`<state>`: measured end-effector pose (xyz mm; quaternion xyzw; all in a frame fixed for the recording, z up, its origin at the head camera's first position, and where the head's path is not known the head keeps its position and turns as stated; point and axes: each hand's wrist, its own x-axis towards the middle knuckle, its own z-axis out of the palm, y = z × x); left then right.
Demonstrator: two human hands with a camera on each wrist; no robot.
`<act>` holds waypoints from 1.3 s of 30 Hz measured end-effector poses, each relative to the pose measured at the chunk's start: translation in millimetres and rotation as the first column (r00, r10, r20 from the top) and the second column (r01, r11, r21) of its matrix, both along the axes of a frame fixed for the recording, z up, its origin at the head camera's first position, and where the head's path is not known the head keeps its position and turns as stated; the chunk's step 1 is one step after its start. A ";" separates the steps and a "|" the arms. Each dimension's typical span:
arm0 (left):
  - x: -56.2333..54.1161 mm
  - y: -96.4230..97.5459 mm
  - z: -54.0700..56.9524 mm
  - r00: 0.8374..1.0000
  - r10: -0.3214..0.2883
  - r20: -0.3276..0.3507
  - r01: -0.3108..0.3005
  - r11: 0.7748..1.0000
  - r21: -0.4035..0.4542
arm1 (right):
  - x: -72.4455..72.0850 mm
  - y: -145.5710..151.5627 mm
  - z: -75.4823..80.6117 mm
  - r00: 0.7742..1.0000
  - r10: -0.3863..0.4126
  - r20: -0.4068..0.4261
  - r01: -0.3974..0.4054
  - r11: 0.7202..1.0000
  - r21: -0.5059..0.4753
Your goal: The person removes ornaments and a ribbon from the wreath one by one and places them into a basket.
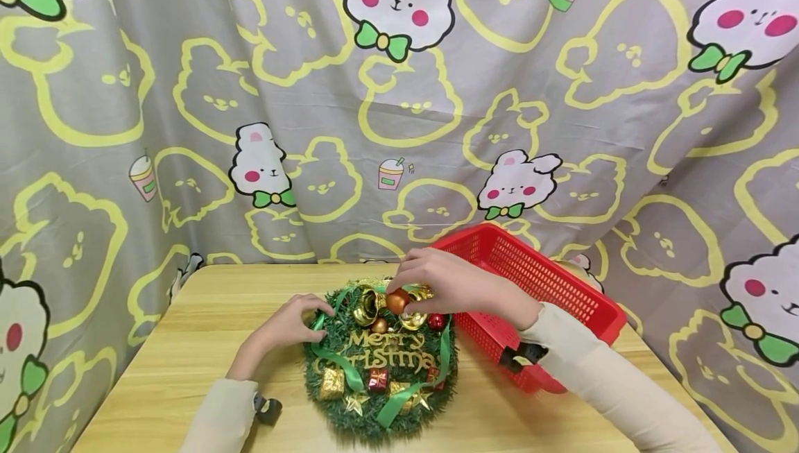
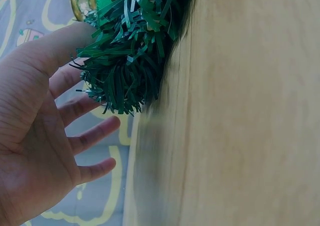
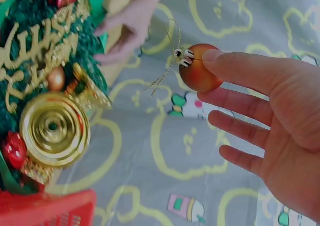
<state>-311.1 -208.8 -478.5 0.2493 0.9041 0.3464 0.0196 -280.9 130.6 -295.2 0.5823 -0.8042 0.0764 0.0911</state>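
A green tinsel Christmas wreath (image 1: 331,411) lies on the table, with gold "Merry Christmas" lettering (image 1: 381,349), gold bells (image 1: 368,309), small gift boxes and green ribbon. Over its top part, my right hand (image 1: 437,276) pinches a shiny orange bauble (image 3: 192,75) between thumb and index finger. From the bauble's silver cap hangs a gold cord loop (image 3: 172,43); the other fingers (image 3: 240,128) are spread below. My left hand (image 1: 290,321) is at the wreath's left edge, thumb and fingers spread loosely about the tinsel (image 2: 125,70).
A red perforated plastic basket (image 1: 543,272) stands right of the wreath, under my right forearm. The wooden table (image 1: 243,293) backs onto a grey curtain (image 1: 324,113) with cartoon animals. On the wreath sit another copper bauble (image 1: 379,326) and a red ornament (image 1: 435,321).
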 end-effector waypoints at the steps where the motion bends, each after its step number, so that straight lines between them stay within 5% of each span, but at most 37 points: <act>1: 0.1 0.2 0.1 1.000 0.002 0.001 -0.002 1.000 -0.001 | -1.6 2.7 2.1 1.000 -0.015 0.007 0.015 1.000 -0.008; 17: -2.5 -1.2 -4.0 0.999 -0.022 -0.028 0.023 1.000 0.005 | -37.3 51.4 14.0 0.971 -0.225 0.079 0.230 0.972 -0.047; 24: -2.9 -1.9 -5.6 0.999 -0.036 -0.032 0.036 0.999 0.013 | -51.4 70.9 15.5 0.938 -0.318 0.139 0.327 0.944 -0.048; 39: -4.0 -2.0 -5.7 0.997 -0.054 -0.047 0.055 0.998 0.023 | -89.4 111.4 -9.6 0.872 -0.445 0.205 0.462 0.886 -0.041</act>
